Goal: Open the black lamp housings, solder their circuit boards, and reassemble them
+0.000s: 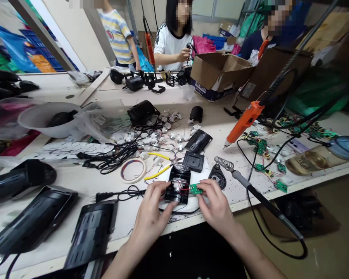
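Fitting a circuit board into a housing at the bench edge. The left hand (151, 211) grasps the black housing (178, 184) by its near-left side, fingers curled on the casing; the right hand (216, 203) pinches the small green circuit board (195, 189) between thumb and fingertips, just beside the housing's right edge. Red wires (184, 188) run from the board into the housing — judged best kept slack, the board held by its edges and the housing steadied flat on the table (104, 182). Housing and board lie between the 2 hands, touching both. Just beyond: a soldering iron (244, 182) on its coiled rest, yellow-handled cutters (158, 170), a tape roll (133, 169); an orange electric screwdriver (244, 120) hangs to the right.
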A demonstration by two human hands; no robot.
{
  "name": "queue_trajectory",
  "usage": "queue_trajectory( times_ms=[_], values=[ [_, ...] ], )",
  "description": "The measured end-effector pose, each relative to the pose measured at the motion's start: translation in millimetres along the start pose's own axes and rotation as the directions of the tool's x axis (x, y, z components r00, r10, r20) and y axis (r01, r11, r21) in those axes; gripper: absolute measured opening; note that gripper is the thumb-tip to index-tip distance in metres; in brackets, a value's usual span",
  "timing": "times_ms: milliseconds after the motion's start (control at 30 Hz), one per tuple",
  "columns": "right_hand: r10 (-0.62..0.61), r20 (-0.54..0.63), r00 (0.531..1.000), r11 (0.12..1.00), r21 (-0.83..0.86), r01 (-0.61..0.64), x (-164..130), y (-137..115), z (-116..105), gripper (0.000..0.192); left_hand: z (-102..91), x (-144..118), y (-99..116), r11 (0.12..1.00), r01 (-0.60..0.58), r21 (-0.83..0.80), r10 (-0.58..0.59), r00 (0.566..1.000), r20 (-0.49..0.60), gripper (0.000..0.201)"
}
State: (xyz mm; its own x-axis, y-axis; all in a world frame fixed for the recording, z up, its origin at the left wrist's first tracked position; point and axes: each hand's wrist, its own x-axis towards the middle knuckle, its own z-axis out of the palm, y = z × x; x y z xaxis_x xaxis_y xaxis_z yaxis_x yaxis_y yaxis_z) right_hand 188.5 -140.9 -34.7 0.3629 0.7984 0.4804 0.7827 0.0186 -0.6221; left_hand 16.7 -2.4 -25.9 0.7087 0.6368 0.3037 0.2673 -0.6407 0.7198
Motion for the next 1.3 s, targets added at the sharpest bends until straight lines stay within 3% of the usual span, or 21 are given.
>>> queue_trajectory(
  times_ms=[267, 467, 633, 833, 1067, 1300],
  values=[
    [-0.044, 0.004, 0.999, 0.999, -0.025, 0.044, -0.6, -15.2, -11.4, 0.026, 2.0, -0.1, -1.7, 0.998, 0.006, -0.069, -0.006, 1.0, 0.002, 0.033],
    [-0.021, 0.186, 0.982, 0.991, 0.131, -0.004, 0.9, -29.6, -12.0, 0.021, 1.1, -1.7, -2.5, 0.996, -0.02, -0.085, 0.023, 0.999, 0.029, 0.025],
    [0.004, 0.252, 0.968, 0.988, 0.146, -0.042, 9.5, -35.2, -0.8, 0.019, 0.6, -1.9, -4.1, 0.994, -0.016, -0.105, 0.022, 0.998, 0.056, 0.021],
    [-0.027, 0.245, 0.969, 0.998, 0.069, 0.011, 24.1, -35.5, 7.0, 0.021, 1.0, -0.1, -1.8, 0.992, -0.034, -0.121, 0.04, 0.998, 0.046, 0.02],
    [0.02, 0.271, 0.962, 0.989, -0.144, 0.02, 32.8, -33.4, 14.4, 0.016, 0.4, -1.0, 1.1, 0.993, -0.027, -0.116, 0.033, 0.998, 0.049, 0.018],
    [0.057, 0.196, 0.979, 0.998, -0.035, -0.051, 24.5, -27.9, 22.6, 0.018, -1.3, -1.7, -1.7, 0.997, -0.047, -0.057, 0.052, 0.996, 0.074, 0.015]
  ],
)
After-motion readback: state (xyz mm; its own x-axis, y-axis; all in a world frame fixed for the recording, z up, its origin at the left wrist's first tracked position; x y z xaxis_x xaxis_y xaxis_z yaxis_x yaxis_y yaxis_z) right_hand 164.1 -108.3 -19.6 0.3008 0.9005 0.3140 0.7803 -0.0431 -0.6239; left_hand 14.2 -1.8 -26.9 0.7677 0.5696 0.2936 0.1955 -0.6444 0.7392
